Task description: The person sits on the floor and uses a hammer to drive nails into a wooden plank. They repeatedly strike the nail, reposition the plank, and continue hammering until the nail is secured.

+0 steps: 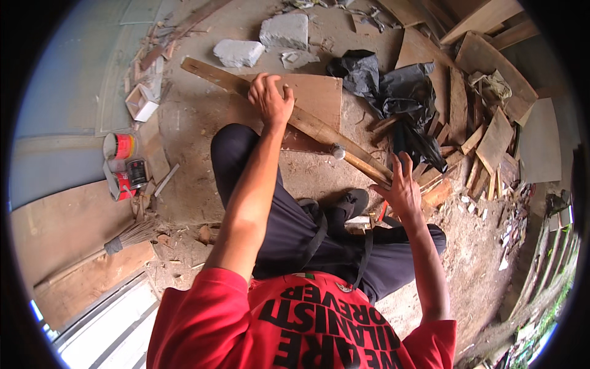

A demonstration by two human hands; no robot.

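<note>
A long, narrow wooden plank (316,128) slants from the far left down toward my right hand, in front of my bent legs. My left hand (270,101) is on its upper part, fingers bent over the wood. Near the plank's lower end is a hammer with a light, round metal head (338,152) and a wooden handle (364,167). My right hand (402,187) is at the end of that handle, thumb and fingers apart on either side of it. Beneath the plank lies a flat brown board (319,98).
Black plastic sheeting (405,92) and a heap of scrap wood (491,141) lie to the right. Two pale blocks (284,32) are at the far side. Several cans (123,146) and a broom head (136,235) are at the left, by a leaning board (74,221).
</note>
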